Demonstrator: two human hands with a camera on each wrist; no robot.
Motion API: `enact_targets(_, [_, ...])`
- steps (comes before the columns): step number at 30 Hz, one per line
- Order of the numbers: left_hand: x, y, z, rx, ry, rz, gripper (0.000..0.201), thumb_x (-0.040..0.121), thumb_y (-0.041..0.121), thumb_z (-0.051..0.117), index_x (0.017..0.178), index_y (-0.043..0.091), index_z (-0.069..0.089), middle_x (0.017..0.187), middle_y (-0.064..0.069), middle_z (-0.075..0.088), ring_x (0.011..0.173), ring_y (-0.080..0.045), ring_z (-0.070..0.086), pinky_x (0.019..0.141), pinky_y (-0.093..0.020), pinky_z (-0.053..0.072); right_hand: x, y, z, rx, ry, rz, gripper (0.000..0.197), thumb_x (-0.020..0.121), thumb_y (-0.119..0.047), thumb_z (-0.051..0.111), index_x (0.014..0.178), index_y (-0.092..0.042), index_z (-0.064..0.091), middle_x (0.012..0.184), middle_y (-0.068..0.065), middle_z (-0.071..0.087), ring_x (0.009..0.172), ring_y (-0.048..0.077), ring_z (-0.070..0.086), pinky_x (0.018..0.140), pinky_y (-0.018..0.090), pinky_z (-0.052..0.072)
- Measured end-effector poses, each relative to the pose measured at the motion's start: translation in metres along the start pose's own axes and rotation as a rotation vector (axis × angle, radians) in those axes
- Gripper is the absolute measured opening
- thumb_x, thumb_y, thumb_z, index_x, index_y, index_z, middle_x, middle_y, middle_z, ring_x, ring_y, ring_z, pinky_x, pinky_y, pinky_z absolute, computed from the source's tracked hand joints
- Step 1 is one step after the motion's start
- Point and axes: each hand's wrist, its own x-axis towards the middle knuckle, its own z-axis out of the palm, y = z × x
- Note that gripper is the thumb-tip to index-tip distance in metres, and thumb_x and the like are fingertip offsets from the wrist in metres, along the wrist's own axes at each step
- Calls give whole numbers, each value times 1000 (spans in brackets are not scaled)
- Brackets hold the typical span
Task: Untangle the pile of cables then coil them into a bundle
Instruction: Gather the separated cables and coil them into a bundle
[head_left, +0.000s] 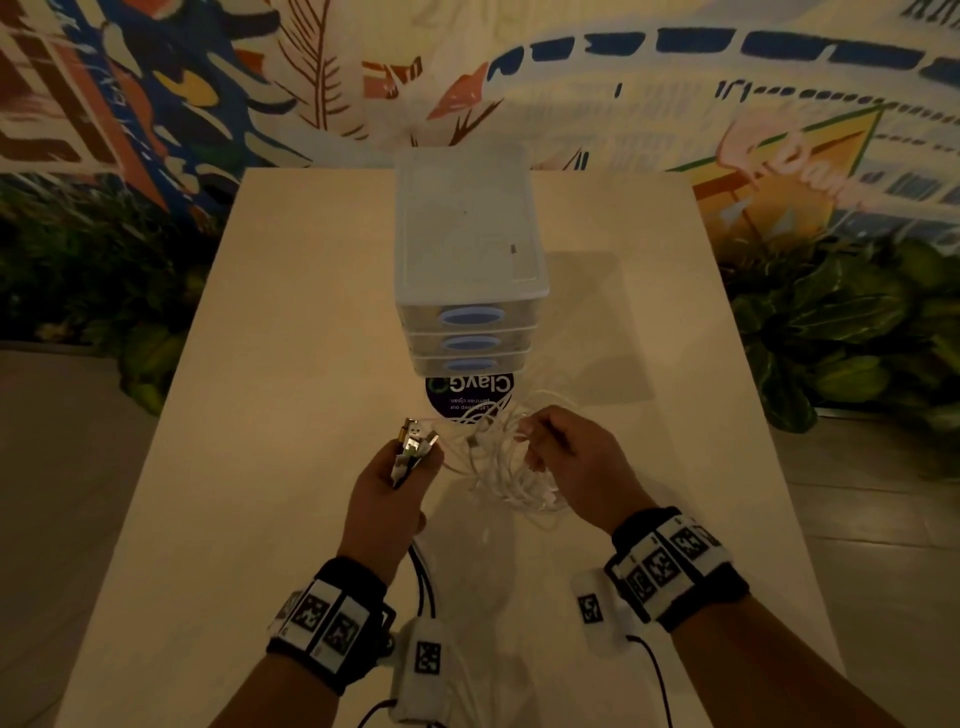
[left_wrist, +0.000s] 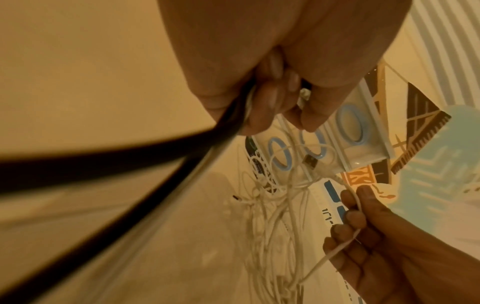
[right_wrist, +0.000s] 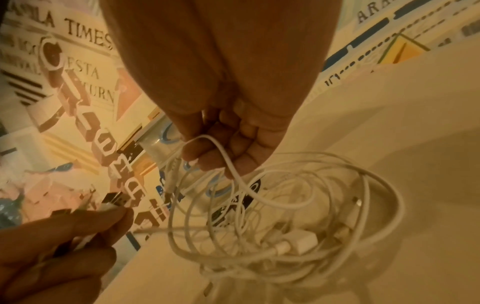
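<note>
A tangle of thin white cables (head_left: 501, 467) (right_wrist: 285, 216) hangs and lies between my two hands above the beige table (head_left: 260, 415). My left hand (head_left: 400, 478) (left_wrist: 272, 102) grips a bunch of cable ends, with several USB plugs (head_left: 415, 436) (right_wrist: 114, 198) sticking up out of the fist. Black cables (left_wrist: 130, 164) trail back from that fist toward me. My right hand (head_left: 561, 447) (right_wrist: 221, 148) holds one white cable strand (left_wrist: 355, 216) in its curled fingers, just right of the tangle. A white plug (right_wrist: 302, 239) lies inside the loops.
A clear plastic three-drawer unit (head_left: 467, 260) with blue oval handles stands behind the cables. A round dark sticker (head_left: 470, 397) lies on the table in front of it. A painted mural wall and green plants surround the table.
</note>
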Motion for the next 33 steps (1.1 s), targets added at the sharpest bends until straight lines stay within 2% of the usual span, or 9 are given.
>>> enact_targets(2, [-5, 5, 3, 55, -42, 57, 6, 97, 27, 65, 94, 30, 69, 54, 9, 32, 53, -15, 25, 52, -32, 30, -1, -5, -6, 53, -13, -3, 22, 104, -29, 54, 92, -17, 69, 75, -1, 71, 71, 11, 67, 70, 28, 53])
enact_targets(5, [-12, 13, 13, 227, -163, 195, 20, 97, 23, 64, 116, 29, 67, 67, 15, 62, 51, 0, 49, 56, -19, 41, -5, -14, -12, 69, -121, -57, 20, 104, -25, 56, 91, -18, 69, 72, -6, 70, 70, 4, 64, 70, 16, 47])
enact_targets(9, [-14, 16, 20, 441, -249, 295, 12, 99, 28, 62, 108, 30, 69, 87, 7, 72, 70, -7, 61, 66, -28, 47, -6, -19, -16, 69, -199, -113, 19, 105, -23, 55, 99, -15, 71, 79, -6, 73, 79, 7, 69, 77, 15, 49])
enact_targets(13, [-19, 25, 18, 311, -179, 235, 15, 100, 21, 60, 110, 25, 70, 58, 19, 61, 46, 5, 50, 51, -17, 39, -1, 1, -28, 130, -132, -109, 26, 109, -28, 43, 117, -21, 67, 105, -9, 73, 104, 7, 67, 93, 19, 49])
enact_targets(18, [-21, 22, 2, 222, -59, 176, 11, 98, 25, 64, 102, 27, 73, 48, 9, 40, 43, -7, 25, 54, -33, 26, -3, 43, -58, 63, 150, 147, 28, 105, -10, 45, 100, -25, 69, 89, -2, 72, 76, 5, 66, 73, 24, 47])
enact_targets(23, [-25, 18, -6, 140, -35, 133, 10, 95, 24, 66, 100, 19, 74, 52, 8, 30, 50, -14, 21, 56, -40, 24, -15, 39, -49, -35, -76, 439, 42, 102, -49, 50, 89, -18, 75, 76, 1, 76, 64, 20, 73, 62, 28, 49])
enact_targets(26, [-33, 22, 1, 125, -111, 148, 13, 94, 13, 66, 103, 13, 75, 48, 14, 44, 43, -3, 36, 49, -21, 34, -11, 33, -29, 59, -176, 526, 51, 99, -59, 51, 96, -14, 75, 78, 1, 78, 63, 20, 74, 60, 28, 50])
enact_targets(29, [-40, 23, 6, 244, -267, 181, 14, 87, 9, 72, 99, 15, 78, 76, 15, 74, 71, 6, 66, 66, -11, 49, -5, 35, -14, 97, -192, 492, 33, 101, -41, 58, 103, -11, 71, 79, 3, 78, 68, 23, 75, 63, 34, 53])
enact_targets(33, [-38, 13, 4, 505, -443, 173, 18, 83, 21, 80, 101, 27, 80, 99, 15, 77, 100, -1, 70, 88, -18, 53, 0, 42, -4, 208, -91, 499, 19, 102, -26, 59, 109, -10, 68, 78, 8, 77, 72, 27, 76, 70, 40, 63])
